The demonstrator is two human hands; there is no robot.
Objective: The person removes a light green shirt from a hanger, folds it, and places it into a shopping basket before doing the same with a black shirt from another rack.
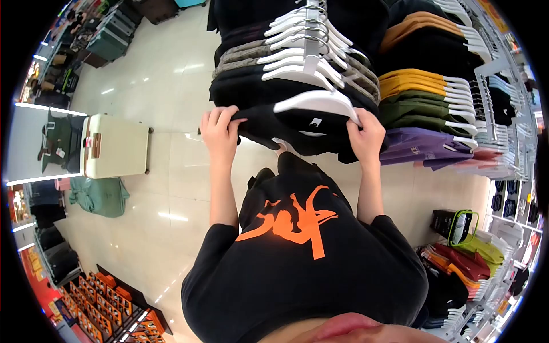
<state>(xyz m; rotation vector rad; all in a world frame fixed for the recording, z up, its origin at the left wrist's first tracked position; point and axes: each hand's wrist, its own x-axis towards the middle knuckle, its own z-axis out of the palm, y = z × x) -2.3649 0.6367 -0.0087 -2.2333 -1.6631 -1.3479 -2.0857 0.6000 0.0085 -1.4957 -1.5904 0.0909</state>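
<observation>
A black T-shirt [260,123] hangs on a white hanger [317,102] at the near end of a metal rail [311,43]. A small white tag shows inside its collar. My left hand [220,130] is closed on the shirt's left shoulder, fingers folded over the cloth. At the other shoulder, my right hand [366,137] pinches the cloth by the hanger's end. Behind this shirt, more black garments and a few camouflage-patterned ones [243,54] hang close together on white hangers.
To the right, yellow shirts [409,83], green shirts [414,108] and a purple shirt [423,146] hang on another rack. A cream suitcase [117,146] stands at left, near a green bag [100,196]. An orange display rack [108,306] is at lower left, a shopping basket [460,226] at lower right.
</observation>
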